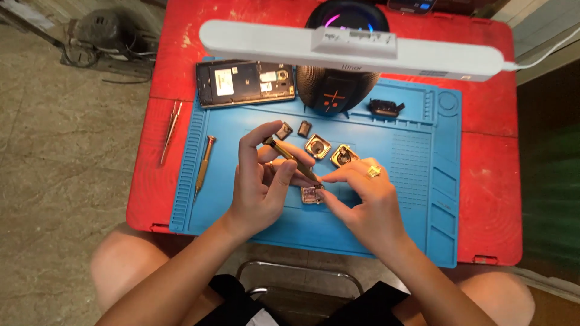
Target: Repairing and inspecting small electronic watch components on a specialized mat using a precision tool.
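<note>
Knees are seen below the desk (pixel 495 175). Screwdriver (pixel 290 158) is pinched by left hand (pixel 260 181) fingers; small metal part (pixel 312 194) is pinned on blue mat (pixel 417 211) by right hand (pixel 365 202). Tip should be kept square, part steady.

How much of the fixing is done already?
The phone lies opened at the mat's top edge, and several small metal parts sit loose, so dismantling looks well along. Right now the left hand holds a screwdriver on a small square part steadied by the right hand. Nothing looks reassembled yet.
</note>
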